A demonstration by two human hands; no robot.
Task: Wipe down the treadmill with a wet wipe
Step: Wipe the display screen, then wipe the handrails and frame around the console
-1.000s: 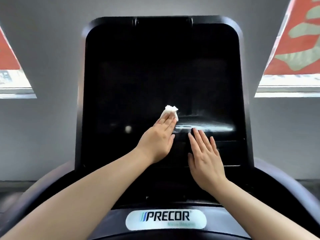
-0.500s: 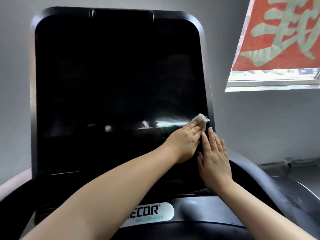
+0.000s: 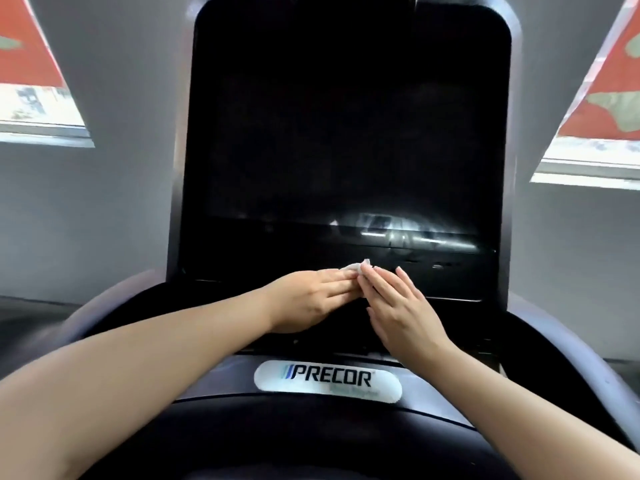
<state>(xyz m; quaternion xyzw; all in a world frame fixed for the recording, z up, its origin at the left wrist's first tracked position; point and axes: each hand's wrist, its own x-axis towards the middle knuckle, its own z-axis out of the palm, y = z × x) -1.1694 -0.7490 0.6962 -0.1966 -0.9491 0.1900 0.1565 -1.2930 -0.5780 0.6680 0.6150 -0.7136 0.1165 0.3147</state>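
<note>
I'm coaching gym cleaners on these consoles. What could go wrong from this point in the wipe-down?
1. The small white wet wipe is bunched under the left hand's fingertips, so each pass likely cleans only a narrow strip.
2. The bare right hand rests flat on the glossy black treadmill console, which may leave fresh prints.
3. Streaks already show on the screen.

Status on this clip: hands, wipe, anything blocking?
Left hand flat, fingers pressing wet wipe on treadmill console lower panel. Right hand open, flat beside it, touching left fingertips. Nothing in the way.
</note>
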